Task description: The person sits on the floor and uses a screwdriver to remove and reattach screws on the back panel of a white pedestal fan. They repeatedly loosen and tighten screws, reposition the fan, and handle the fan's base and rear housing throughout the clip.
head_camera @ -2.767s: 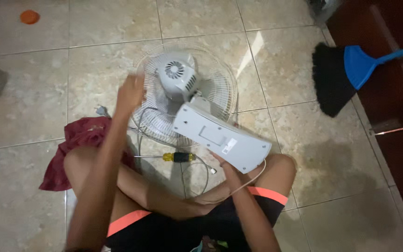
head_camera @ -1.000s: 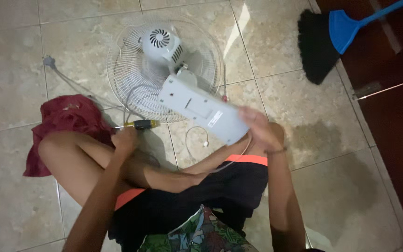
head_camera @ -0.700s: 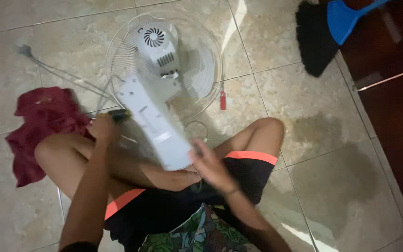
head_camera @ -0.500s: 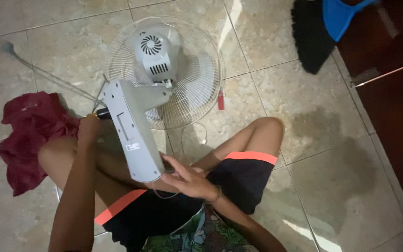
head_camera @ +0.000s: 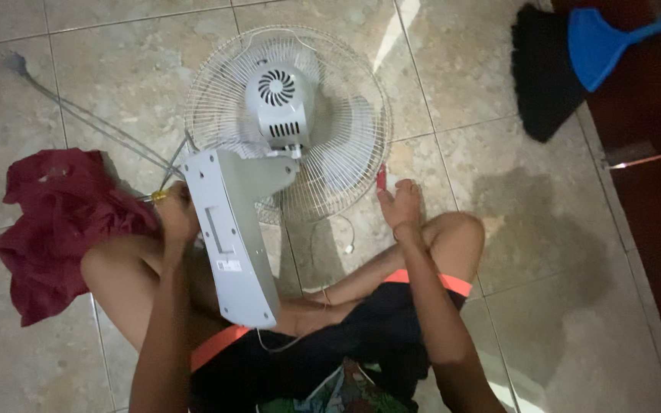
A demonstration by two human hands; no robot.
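Fan (head_camera: pixel 284 122) parts are seen laid on the tiled floor (head_camera: pixel 116 69), with the wire grille face down and the grey motor housing (head_camera: pixel 278 103) uppermost, just ahead of both hands. Farthest to the left, beyond the left hand, a crumpled red cloth (head_camera: pixel 55 222) lies against the knee, and a grey power cord (head_camera: pixel 78 115) runs away across the tiles. The left hand (head_camera: pixel 176 218) is closed around a yellow-handled screwdriver (head_camera: pixel 158 196), its tip hidden, and is pressed against the edge of the fan's long grey base (head_camera: pixel 231 237), which is tilted up between the two hands with its underside showing. To the right, the right hand (head_camera: pixel 401 206) is lowered with fingers bent toward a small red object (head_camera: pixel 381 176) beside the grille; whether it is pinched cannot be told. Far right of that hand, a blue and black broom (head_camera: pixel 568 61) rests by a dark door. As a judgement, disassembly appears barely begun: base and motor are seen joined, with the grille fitted.
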